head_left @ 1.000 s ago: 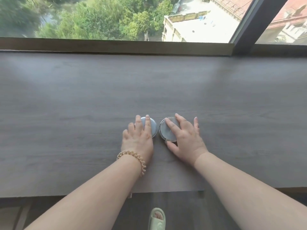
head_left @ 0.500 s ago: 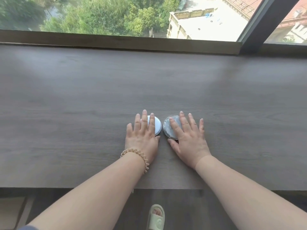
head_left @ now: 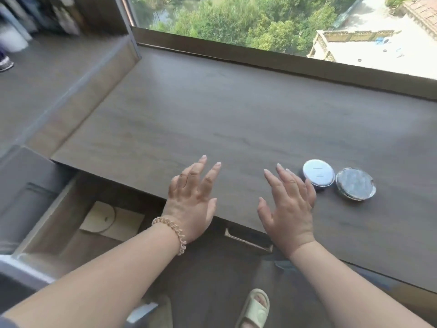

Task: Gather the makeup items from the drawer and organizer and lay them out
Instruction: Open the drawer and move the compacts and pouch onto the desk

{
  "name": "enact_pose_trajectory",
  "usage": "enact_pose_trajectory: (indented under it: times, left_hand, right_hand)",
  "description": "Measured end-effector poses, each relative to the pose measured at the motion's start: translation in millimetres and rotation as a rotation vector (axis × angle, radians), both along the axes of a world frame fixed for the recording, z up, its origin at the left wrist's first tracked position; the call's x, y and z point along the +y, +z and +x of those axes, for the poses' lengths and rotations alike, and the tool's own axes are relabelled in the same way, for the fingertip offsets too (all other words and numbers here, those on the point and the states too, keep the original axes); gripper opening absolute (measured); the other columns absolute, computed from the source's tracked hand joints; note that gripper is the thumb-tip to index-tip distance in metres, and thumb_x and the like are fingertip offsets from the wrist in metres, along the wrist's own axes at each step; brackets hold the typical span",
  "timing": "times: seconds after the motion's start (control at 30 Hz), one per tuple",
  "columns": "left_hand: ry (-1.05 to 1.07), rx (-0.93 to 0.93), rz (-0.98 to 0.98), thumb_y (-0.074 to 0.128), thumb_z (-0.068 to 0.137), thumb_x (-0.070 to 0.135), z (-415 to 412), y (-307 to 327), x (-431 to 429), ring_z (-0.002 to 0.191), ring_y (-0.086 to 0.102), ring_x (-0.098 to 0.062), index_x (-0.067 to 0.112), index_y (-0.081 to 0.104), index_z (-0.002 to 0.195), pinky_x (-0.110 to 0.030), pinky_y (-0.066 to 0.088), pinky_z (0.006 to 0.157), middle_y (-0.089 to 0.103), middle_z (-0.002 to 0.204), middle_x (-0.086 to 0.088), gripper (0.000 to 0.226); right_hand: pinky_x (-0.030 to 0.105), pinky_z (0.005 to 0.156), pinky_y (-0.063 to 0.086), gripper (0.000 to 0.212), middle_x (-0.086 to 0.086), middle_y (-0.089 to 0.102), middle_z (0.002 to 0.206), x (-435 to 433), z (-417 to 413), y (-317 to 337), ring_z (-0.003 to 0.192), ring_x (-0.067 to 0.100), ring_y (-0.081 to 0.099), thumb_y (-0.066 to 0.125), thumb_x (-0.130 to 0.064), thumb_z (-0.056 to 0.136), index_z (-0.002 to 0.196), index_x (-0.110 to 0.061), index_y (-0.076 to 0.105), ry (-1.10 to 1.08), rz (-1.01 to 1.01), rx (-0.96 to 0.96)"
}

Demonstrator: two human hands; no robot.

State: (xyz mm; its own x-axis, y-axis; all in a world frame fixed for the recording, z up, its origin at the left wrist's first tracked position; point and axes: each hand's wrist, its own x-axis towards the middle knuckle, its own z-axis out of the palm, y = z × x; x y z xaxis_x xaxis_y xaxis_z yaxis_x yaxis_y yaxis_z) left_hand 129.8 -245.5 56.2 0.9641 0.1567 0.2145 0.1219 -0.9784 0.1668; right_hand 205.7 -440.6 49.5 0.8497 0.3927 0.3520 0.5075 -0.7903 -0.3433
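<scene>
Half a second ago our hands lay flat on two round cases. Now both have let go. Our left hand [head_left: 194,200] and our right hand [head_left: 287,207] float over the front edge of the bench [head_left: 212,119], fingers spread and loose, holding nothing.

The white round case [head_left: 318,175] and the shiny round case [head_left: 355,187] sit side by side near the front edge, toward the right end. They lie flat and very close together. The right hand is just beside the white one; we cannot tell if a finger brushes it.

Our head has turned to the left too, so the cases now sit off to our right. We can now see a drawer [head_left: 71,233] standing open under the front left corner of the bench. A pale flat box [head_left: 111,220] lies inside it. Far off past the back left corner stand some bottles [head_left: 35,17], too blurry to name.

We think these two cases are laid out and done. Next we likely reach into the drawer for more makeup. Most of the job is left.
</scene>
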Motion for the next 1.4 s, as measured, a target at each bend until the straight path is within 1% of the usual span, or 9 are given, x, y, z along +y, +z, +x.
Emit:
enact_pose_trajectory:
  times: [0.2, 0.33, 0.43, 0.57, 0.73, 0.83, 1.1, 1.27, 1.4]
  left_hand:
    - [0.104, -0.008, -0.051, 0.074, 0.063, 0.019, -103.6, -13.8, 119.4, 0.116, 0.037, -0.027, 0.021, 0.04, 0.125, -0.048, 0.041, 0.093, 0.036, 0.132, -0.006, 0.071]
    - [0.073, 0.26, 0.021, 0.073, 0.064, 0.024, -151.8, -32.8, 191.8, 0.118, 0.043, -0.026, 0.023, 0.046, 0.123, -0.045, 0.044, 0.092, 0.047, 0.13, -0.006, 0.064]
    - [0.098, 0.501, 0.002, 0.057, 0.084, 0.031, -166.2, -49.1, 229.5, 0.131, 0.035, -0.024, 0.024, 0.036, 0.136, -0.041, 0.032, 0.106, 0.036, 0.143, -0.002, 0.057]
    - [0.154, 0.685, -0.05, 0.051, 0.087, 0.029, -170.1, -81.0, 254.4, 0.132, 0.033, -0.026, 0.022, 0.028, 0.141, -0.042, 0.031, 0.104, 0.028, 0.149, -0.005, 0.058]
    - [0.229, 0.898, -0.101, 0.051, 0.087, 0.026, -166.2, -121.5, 260.1, 0.137, 0.026, -0.032, 0.026, 0.008, 0.149, -0.044, 0.028, 0.105, 0.007, 0.159, -0.007, 0.075]
    - [0.246, 0.989, -0.151, 0.052, 0.087, 0.026, -168.2, -138.1, 260.7, 0.14, 0.018, -0.034, 0.03, 0.0, 0.149, -0.044, 0.027, 0.105, -0.001, 0.159, -0.005, 0.081]
    - [0.248, 0.989, -0.168, 0.054, 0.086, 0.028, -170.7, -152.4, 258.8, 0.14, 0.014, -0.038, 0.029, 0.005, 0.148, -0.044, 0.029, 0.105, -0.005, 0.159, -0.006, 0.079]
    - [0.176, 0.956, -0.092, 0.054, 0.085, 0.027, -170.9, -145.4, 256.7, 0.14, 0.016, -0.034, 0.022, 0.013, 0.147, -0.047, 0.025, 0.108, 0.0, 0.158, -0.011, 0.074]
    - [0.153, 0.846, -0.138, 0.05, 0.088, 0.031, -173.9, -128.6, 256.6, 0.143, 0.012, -0.033, 0.02, 0.03, 0.14, -0.049, 0.021, 0.113, 0.006, 0.158, -0.009, 0.057]
  right_hand:
    - [0.045, 0.11, 0.02, 0.047, 0.005, 0.054, 0.128, 126.1, -89.1, -13.4, 0.122, 0.024, 0.044, 0.05, -0.031, 0.078, 0.124, -0.022, 0.054, 0.117, 0.043, 0.001]
    - [0.043, 0.108, 0.022, 0.049, 0.002, 0.059, 0.124, 203.4, -138.4, -38.3, 0.12, 0.022, 0.047, 0.063, -0.024, 0.072, 0.121, -0.025, 0.056, 0.225, -0.05, 0.067]
    - [0.042, 0.108, 0.019, 0.054, 0.0, 0.06, 0.124, 249.3, -160.1, -61.1, 0.121, 0.024, 0.051, 0.069, -0.025, 0.071, 0.123, -0.027, 0.056, 0.269, -0.24, 0.203]
    - [0.047, 0.112, 0.018, 0.051, 0.0, 0.051, 0.134, 291.9, -168.6, -87.9, 0.128, 0.026, 0.042, 0.055, -0.035, 0.086, 0.135, -0.029, 0.043, 0.338, -0.461, 0.353]
    - [0.049, 0.108, 0.022, 0.053, 0.006, 0.054, 0.127, 329.7, -164.6, -119.8, 0.118, 0.032, 0.046, 0.053, -0.039, 0.088, 0.137, -0.029, 0.038, 0.35, -0.557, 0.406]
    - [0.051, 0.11, 0.016, 0.062, 0.008, 0.054, 0.128, 347.7, -163.2, -138.6, 0.122, 0.033, 0.044, 0.053, -0.038, 0.087, 0.143, -0.03, 0.027, 0.329, -0.565, 0.409]
    - [0.057, 0.113, 0.007, 0.064, 0.014, 0.041, 0.14, 357.6, -167.8, -163.9, 0.133, 0.037, 0.028, 0.05, -0.024, 0.087, 0.145, -0.027, 0.024, 0.298, -0.598, 0.401]
    - [0.056, 0.109, 0.022, 0.074, 0.014, 0.048, 0.122, 359.4, -168.5, -157.5, 0.112, 0.038, 0.044, 0.063, -0.019, 0.075, 0.141, -0.028, 0.03, 0.249, -0.568, 0.392]
    - [0.045, 0.091, 0.037, 0.065, 0.009, 0.051, 0.107, 349.3, -169.7, -144.6, 0.087, 0.035, 0.058, 0.063, -0.014, 0.075, 0.132, -0.028, 0.037, 0.267, -0.478, 0.452]
